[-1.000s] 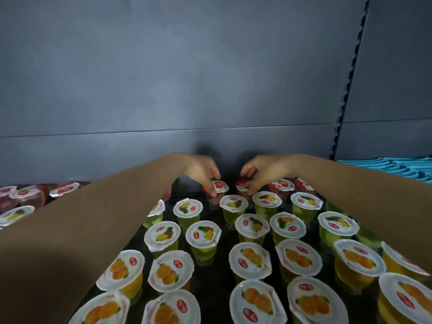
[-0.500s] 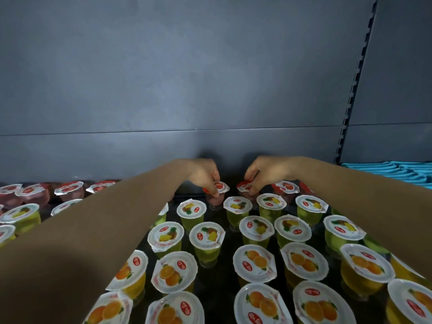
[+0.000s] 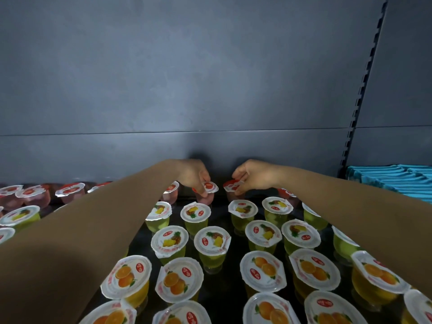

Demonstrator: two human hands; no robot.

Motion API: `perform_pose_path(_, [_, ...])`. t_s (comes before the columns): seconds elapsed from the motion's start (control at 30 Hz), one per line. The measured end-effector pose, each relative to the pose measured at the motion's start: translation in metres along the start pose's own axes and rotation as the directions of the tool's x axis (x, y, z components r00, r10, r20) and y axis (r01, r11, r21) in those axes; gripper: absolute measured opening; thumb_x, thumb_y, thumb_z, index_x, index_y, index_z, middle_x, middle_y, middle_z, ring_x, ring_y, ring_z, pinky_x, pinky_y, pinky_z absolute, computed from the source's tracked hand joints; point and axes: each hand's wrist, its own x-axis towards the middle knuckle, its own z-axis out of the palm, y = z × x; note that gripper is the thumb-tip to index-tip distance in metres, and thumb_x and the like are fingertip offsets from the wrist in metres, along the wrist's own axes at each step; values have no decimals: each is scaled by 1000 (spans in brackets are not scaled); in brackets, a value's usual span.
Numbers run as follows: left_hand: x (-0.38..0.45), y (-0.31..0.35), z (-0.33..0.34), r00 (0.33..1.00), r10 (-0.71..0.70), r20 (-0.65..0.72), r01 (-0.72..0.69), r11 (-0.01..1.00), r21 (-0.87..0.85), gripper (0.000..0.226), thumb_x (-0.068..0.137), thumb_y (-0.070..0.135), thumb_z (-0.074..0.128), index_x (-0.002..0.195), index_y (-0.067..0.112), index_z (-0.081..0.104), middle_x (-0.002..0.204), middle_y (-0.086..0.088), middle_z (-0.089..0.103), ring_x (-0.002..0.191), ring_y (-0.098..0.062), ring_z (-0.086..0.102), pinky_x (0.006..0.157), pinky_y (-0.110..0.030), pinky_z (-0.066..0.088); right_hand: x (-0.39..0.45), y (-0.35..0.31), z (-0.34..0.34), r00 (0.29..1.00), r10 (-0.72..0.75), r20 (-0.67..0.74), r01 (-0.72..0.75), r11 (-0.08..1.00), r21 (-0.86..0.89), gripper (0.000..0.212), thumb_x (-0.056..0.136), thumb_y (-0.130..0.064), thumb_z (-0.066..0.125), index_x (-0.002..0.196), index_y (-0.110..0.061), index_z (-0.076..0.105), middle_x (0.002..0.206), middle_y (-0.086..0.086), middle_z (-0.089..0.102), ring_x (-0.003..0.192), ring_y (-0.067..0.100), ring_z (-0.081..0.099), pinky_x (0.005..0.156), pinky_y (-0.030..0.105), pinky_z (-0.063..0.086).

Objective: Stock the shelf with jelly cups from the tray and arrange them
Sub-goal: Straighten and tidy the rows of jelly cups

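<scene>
Both arms reach to the back of the dark shelf [image 3: 225,293]. My left hand [image 3: 195,175] pinches the foil lid rim of a red jelly cup [image 3: 208,188] in the rear row. My right hand [image 3: 253,175] pinches the lid of another red jelly cup [image 3: 232,187] just to its right. In front of them stand rows of green pineapple cups [image 3: 212,243], and nearest me are orange cups [image 3: 179,280]. The two held cups stand a small gap apart near the back wall.
More red cups [image 3: 70,191] and a green cup [image 3: 19,217] line the shelf at the left. A grey back panel [image 3: 187,90] rises behind. A slotted upright [image 3: 357,97] divides off the neighbouring bay with stacked blue packs [image 3: 395,177] at the right.
The view has shifted slightly, showing more red cups at the left. Both hands stay at the back row, fingers still pinching the two red cups, which sit slightly further apart.
</scene>
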Motion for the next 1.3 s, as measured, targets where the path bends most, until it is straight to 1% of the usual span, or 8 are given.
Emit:
perform_pose_path(0.17, [2, -2, -1, 1000, 14, 18, -13, 999, -29, 36, 84, 18, 69, 119, 14, 64, 117, 0, 65, 109, -17, 57, 92, -29, 44, 3, 3, 0, 1000, 8, 11, -8, 1000, 29, 57, 82, -17, 73, 134, -9, 51, 134, 4, 56, 123, 19, 52, 106, 32, 39])
perform_pose_path(0.3, [3, -1, -2, 1000, 7, 17, -7, 1000, -20, 37, 83, 19, 70, 119, 13, 64, 116, -1, 65, 107, -18, 58, 91, -29, 45, 5, 4, -1, 1000, 0, 13, 0, 1000, 5, 51, 82, -18, 73, 129, -7, 56, 130, 5, 59, 119, 20, 55, 105, 36, 42])
perform_pose_path(0.6, [1, 2, -2, 999, -33, -4, 33, 999, -21, 45, 82, 20, 71, 125, 13, 60, 121, -1, 63, 110, -18, 56, 88, -26, 42, 10, 4, -1, 1000, 5, 18, -4, 1000, -24, 58, 82, -19, 73, 135, -11, 51, 135, 2, 55, 122, 17, 52, 106, 32, 39])
perform_pose_path(0.7, [-1, 8, -6, 999, -40, 8, 39, 999, 35, 44, 84, 22, 70, 125, 10, 59, 123, -4, 61, 111, -20, 55, 89, -28, 43, 9, 4, -5, 999, -4, 54, 7, 998, -59, 53, 83, -22, 72, 132, -12, 54, 130, -1, 58, 120, 17, 54, 106, 33, 40])
perform_pose_path(0.8, [-7, 17, -15, 997, -78, -10, 78, 993, 89, 56, 85, 24, 68, 135, 9, 49, 134, -4, 53, 121, -22, 50, 97, -30, 40, 5, 3, -18, 996, -29, 88, 39, 993, -112, 43, 85, -27, 70, 124, -11, 61, 124, 0, 62, 115, 19, 57, 105, 39, 42])
perform_pose_path(0.9, [-15, 29, -31, 993, -111, -30, 115, 972, 205, 59, 87, 32, 65, 139, 13, 45, 140, -4, 48, 127, -23, 46, 101, -32, 37, -9, -3, -41, 995, -20, 98, 40, 978, -206, 51, 88, -31, 65, 134, -13, 52, 133, 0, 54, 122, 19, 50, 108, 37, 38])
perform_pose_path(1.1, [-48, 66, -61, 989, -140, -53, 149, 898, 414, 68, 82, 50, 64, 140, 20, 42, 142, -3, 43, 129, -24, 42, 107, -38, 36, -62, -16, -82, 992, 56, 113, -7, 918, -396, 62, 85, -42, 66, 138, -17, 47, 139, 0, 49, 127, 19, 45, 108, 33, 35])
perform_pose_path(1.3, [-102, 113, -62, 988, -101, -113, 143, 869, 473, 72, 84, 45, 64, 144, 21, 34, 149, -2, 32, 135, -25, 34, 108, -39, 33, -140, -34, -97, 988, 150, 49, -101, 839, -534, 70, 84, -46, 66, 143, -19, 38, 149, 2, 36, 137, 23, 34, 111, 37, 29])
